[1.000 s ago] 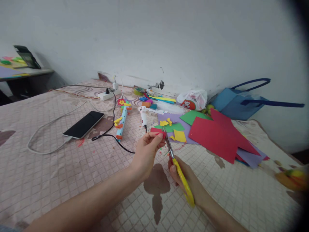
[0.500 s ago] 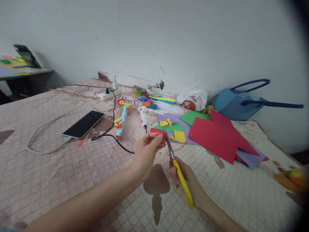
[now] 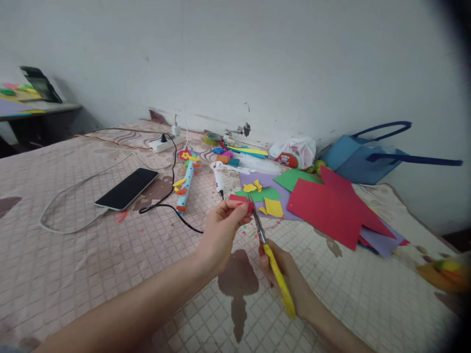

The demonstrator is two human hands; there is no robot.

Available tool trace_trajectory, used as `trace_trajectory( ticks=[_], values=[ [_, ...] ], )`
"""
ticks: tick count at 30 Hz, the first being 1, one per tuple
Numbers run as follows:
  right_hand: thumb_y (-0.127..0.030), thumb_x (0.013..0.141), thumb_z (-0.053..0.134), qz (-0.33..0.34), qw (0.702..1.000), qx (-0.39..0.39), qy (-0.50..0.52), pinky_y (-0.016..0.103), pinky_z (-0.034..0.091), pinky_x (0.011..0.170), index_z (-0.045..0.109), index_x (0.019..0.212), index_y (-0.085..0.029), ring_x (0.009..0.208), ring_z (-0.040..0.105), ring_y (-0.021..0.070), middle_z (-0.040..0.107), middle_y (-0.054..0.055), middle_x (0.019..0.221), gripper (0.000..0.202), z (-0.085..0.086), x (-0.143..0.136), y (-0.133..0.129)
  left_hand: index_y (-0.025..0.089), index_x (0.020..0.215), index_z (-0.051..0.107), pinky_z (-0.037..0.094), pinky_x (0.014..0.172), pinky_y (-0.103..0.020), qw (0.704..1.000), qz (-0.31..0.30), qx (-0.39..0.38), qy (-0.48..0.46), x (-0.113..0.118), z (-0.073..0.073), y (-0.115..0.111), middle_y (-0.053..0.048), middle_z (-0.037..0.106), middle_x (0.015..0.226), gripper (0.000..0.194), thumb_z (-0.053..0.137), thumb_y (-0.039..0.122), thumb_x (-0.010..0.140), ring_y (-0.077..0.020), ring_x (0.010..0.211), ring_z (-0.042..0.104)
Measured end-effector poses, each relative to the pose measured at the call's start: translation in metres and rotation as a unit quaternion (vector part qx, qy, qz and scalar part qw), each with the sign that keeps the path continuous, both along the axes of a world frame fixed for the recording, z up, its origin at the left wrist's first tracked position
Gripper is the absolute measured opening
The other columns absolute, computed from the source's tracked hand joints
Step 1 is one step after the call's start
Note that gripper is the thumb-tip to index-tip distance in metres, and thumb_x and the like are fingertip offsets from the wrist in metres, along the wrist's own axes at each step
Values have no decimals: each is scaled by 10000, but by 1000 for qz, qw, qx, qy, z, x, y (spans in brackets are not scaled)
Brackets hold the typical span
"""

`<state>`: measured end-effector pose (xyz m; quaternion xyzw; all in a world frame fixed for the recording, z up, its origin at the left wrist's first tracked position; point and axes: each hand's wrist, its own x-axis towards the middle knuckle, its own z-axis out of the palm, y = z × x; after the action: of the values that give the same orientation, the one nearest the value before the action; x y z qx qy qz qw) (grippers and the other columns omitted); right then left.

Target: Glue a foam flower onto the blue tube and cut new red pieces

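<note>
Between the thumb and fingers of my left hand (image 3: 225, 230) is a small piece of red paper (image 3: 250, 206), partly hidden by the fingertips. My right hand (image 3: 281, 267) is wrapped round the yellow handles of a pair of scissors (image 3: 274, 267). The scissor blades point away from me and up, with their tips at the right edge of the red piece. Whether the blades are cutting into it I cannot tell. Just beyond the hands lie a yellow paper square (image 3: 274, 207), yellow scraps (image 3: 252, 187) and a green sheet (image 3: 270, 194) on a purple sheet (image 3: 294, 214).
A white glue gun (image 3: 218, 176) and a decorated light-blue stick (image 3: 187, 184) stand behind my left hand. Left of them are a tablet-like device (image 3: 127, 189), cables and a power strip (image 3: 167, 143). Red sheets (image 3: 327, 206) and a blue bag (image 3: 362, 158) are at the right.
Very little differs. Both hands, the red paper and the scissors stay in nearly the same place.
</note>
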<state>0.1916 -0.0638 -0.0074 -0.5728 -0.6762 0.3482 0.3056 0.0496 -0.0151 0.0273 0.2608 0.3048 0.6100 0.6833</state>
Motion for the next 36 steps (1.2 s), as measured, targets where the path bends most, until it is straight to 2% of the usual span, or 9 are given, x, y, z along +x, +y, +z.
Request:
trace_trajectory(
  ticks=[7,21,30,36],
  values=[
    [-544,819,429,-1,1000,-24,6,208,282,424,367,690,-207,485,335,90,393,-42,559,366,-2,1,0,150,699,589,429,718,-253,1000,-2,13,4,-2,-2,2,-8,632,747,155,703,256,693,-95,675,569],
    [-572,800,436,-8,997,-79,19,201,268,372,370,696,-208,418,311,68,360,-54,549,384,7,-1,-1,145,696,593,427,683,-236,999,-8,22,23,-5,0,4,2,602,709,134,681,245,716,-80,636,545],
    [-521,821,465,2,998,-63,5,193,273,371,363,703,-211,408,316,62,364,-66,536,347,-4,6,-1,141,720,577,425,661,-238,998,2,30,62,-7,0,6,2,585,724,166,687,264,705,-82,641,538],
    [-549,786,505,-1,996,-84,19,196,260,352,371,699,-214,392,278,59,343,-74,523,372,1,6,-1,134,716,572,432,660,-245,996,-3,33,86,-11,0,8,4,582,711,184,698,265,690,-84,640,539]
  ],
)
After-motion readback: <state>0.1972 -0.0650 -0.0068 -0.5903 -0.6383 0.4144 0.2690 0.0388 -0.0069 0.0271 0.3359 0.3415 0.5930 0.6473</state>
